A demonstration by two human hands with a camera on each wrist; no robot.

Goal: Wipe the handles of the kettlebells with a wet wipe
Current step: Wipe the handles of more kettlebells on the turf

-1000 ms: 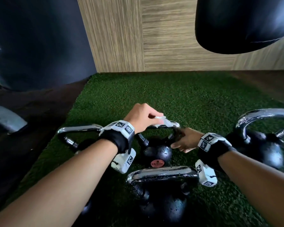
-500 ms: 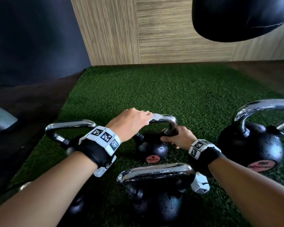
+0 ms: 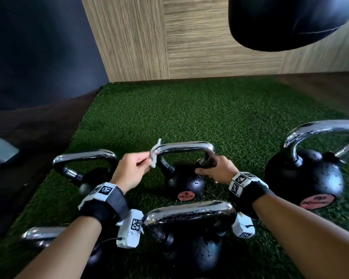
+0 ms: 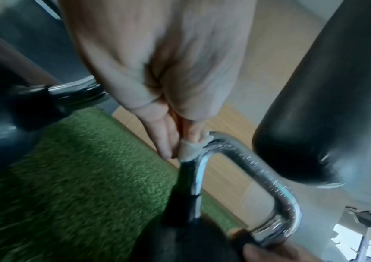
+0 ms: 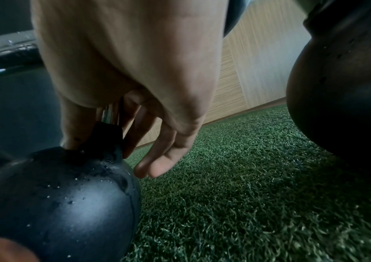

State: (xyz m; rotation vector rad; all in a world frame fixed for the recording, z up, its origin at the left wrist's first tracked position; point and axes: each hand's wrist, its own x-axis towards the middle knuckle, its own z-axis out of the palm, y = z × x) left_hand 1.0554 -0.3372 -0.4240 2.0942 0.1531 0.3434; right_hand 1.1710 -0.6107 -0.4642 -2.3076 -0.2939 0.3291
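A small black kettlebell (image 3: 186, 183) with a chrome handle (image 3: 184, 146) stands on the green turf in the middle. My left hand (image 3: 133, 169) pinches a white wet wipe (image 3: 155, 155) against the handle's left bend; the left wrist view shows the wipe (image 4: 189, 150) folded round the bar (image 4: 254, 170). My right hand (image 3: 215, 168) grips the base of the handle's right leg, where chrome meets the black ball (image 5: 72, 200); thumb and forefinger curl round it and the other fingers (image 5: 164, 159) hang loose.
More kettlebells stand around: one at the left (image 3: 85, 158), a large one near me (image 3: 189, 214), a big one at the right (image 3: 304, 176). A black punch bag (image 3: 290, 21) hangs at upper right. The turf (image 3: 189, 109) runs back to a wood-panel wall (image 3: 210, 47).
My left hand has slid the wipe along the handle's top from the right end to the left bend. The right hand has stayed low on the right leg.
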